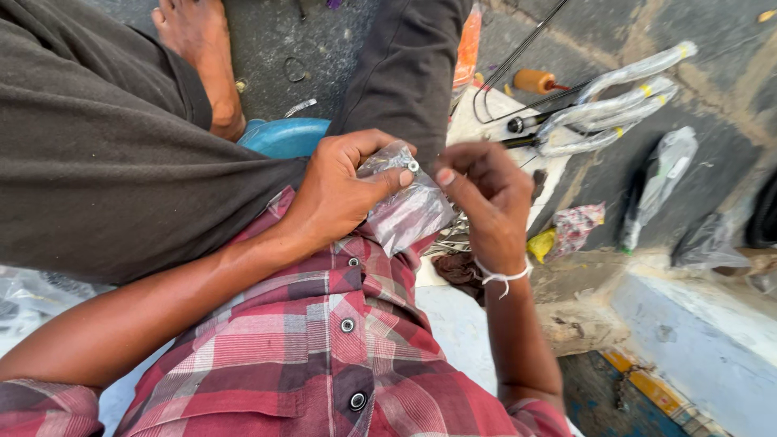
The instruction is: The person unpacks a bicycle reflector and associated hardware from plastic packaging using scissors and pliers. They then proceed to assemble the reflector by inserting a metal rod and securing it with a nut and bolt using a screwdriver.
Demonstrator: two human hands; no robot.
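- Clear crinkled plastic bag [409,212]: positioned in front of the red-and-white plaid snap-button shirt [324,356], between both hands, hanging down and slightly to the right from its top edge.
- Small round silver metal part [413,166]: located at the top edge of the bag, just beside the left thumb tip. Whether it sits inside or outside the plastic cannot be told.
- Left hand [340,190]: fingers curled closed around the upper left portion of the bag, thumb pressed across the plastic near the metal part.
- Right hand [490,198]: fingers bent inward, thumb and index fingertip nearly together at the bag's upper right edge. Whether they pinch the plastic or only touch it cannot be told.
- White string bracelet [503,277]: tied around the right wrist.
- Dark grey trouser legs [105,154]: extend upward on both sides of the hands; 1 bare foot [202,57] rests on the dark ground at top left.
- Blue rounded plastic object [283,136]: visible between the legs, just above the left hand.
- Long parts wrapped in clear plastic with yellow bands [615,101]: lie on the ground at upper right, well apart from the hands.
- Small orange bottle [536,81]: lies near those wrapped parts.
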